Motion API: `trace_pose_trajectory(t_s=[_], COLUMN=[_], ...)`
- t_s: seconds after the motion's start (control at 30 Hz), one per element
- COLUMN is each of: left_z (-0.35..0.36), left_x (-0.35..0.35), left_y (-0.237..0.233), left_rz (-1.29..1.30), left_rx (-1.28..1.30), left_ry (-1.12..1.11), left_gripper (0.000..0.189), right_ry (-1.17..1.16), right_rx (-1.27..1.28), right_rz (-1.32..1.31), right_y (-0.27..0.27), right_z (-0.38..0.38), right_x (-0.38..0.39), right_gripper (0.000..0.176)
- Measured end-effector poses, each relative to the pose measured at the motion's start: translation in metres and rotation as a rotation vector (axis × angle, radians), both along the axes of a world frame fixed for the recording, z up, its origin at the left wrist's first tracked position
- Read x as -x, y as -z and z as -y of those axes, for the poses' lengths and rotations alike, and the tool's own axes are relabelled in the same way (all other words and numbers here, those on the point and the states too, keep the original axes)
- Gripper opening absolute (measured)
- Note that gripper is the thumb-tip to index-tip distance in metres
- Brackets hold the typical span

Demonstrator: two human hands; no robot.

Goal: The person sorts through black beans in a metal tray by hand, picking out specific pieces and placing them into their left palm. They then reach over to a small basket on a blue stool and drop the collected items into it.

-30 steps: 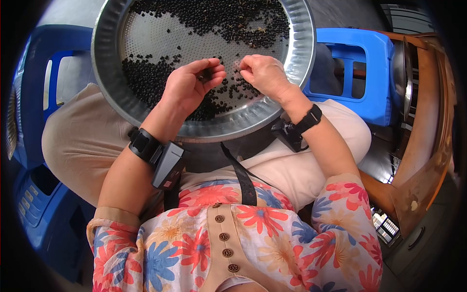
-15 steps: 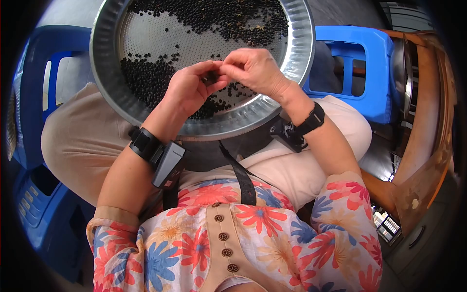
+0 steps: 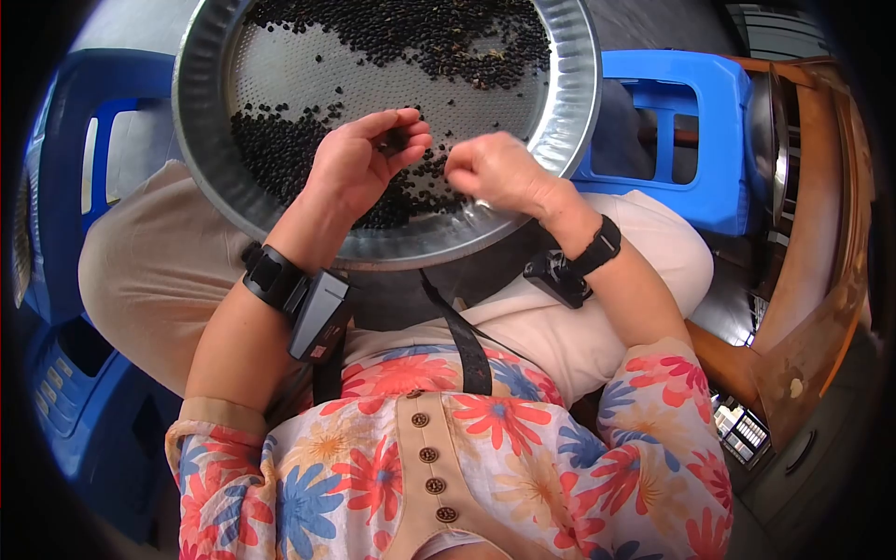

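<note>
A wide round metal pan (image 3: 576,103) with a dimpled floor holds many small black beans (image 3: 280,154). Over its near half, my left hand (image 3: 359,163) is cupped, its fingers curled around a few dark pieces that look like the same beans; the palm is partly hidden. My right hand (image 3: 499,173) is apart from it, to the right, above the pan's near right side. Its fingers are drawn together and a little blurred, so whatever they may hold is hidden.
The pan stands in front of my crossed or spread legs (image 3: 168,271). A blue plastic stool (image 3: 723,140) is at the right, beside wooden furniture (image 3: 803,243). More blue plastic seating (image 3: 70,187) stands at the left. Black straps and devices are on both wrists.
My right hand has come away from my left hand, moving right and toward me. The left hand stays nearly in place, now showing more of its curled fingers.
</note>
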State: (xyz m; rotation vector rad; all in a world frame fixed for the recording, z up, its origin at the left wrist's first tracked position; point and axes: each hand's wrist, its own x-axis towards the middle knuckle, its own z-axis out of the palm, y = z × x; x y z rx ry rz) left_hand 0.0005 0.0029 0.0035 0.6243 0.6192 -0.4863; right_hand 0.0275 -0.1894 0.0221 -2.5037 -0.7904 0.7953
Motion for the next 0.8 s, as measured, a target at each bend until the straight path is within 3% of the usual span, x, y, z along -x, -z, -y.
trace_pose_trajectory(t_s=[0.1,0.2,0.27,0.37,0.43,0.53,0.6,0.67,0.8], left_z=[0.0,-0.001,0.0,-0.001,-0.002,-0.001,-0.002,-0.003,-0.004], left_x=[0.001,0.0,0.001,0.002,0.002,0.001,0.0,-0.001,-0.001], left_y=[0.0,0.001,0.002,0.0,-0.002,0.001,-0.002,-0.005,-0.008], left_rz=[-0.012,-0.004,-0.001,0.004,-0.015,-0.021,-0.03,-0.04,-0.033], left_rx=[-0.003,-0.001,0.004,0.013,0.018,0.018,0.021,0.024,0.03], left_ry=[-0.003,0.007,0.013,0.003,0.007,-0.001,-0.007,-0.014,-0.034], left_gripper=[0.024,0.024,0.024,0.025,0.025,0.025,0.025,0.025,0.025], right_ry=[0.195,0.143,0.015,0.057,0.22,0.217,0.165,-0.03,0.126], right_rx=[0.037,0.151,0.036,-0.061,-0.105,-0.023,-0.021,-0.056,-0.254], right_rz=[0.289,0.304,0.074,0.079,0.343,0.385,0.346,0.104,0.43], right_y=[0.006,0.013,0.004,0.01,0.017,0.024,0.021,0.02,0.025], right_z=[0.013,0.008,-0.009,-0.013,-0.008,-0.012,-0.019,-0.024,-0.03], right_x=[-0.02,-0.018,-0.008,-0.014,-0.027,-0.035,-0.033,-0.032,-0.045], right_gripper=[0.013,0.015,0.014,0.015,0.014,0.015,0.014,0.017,0.015])
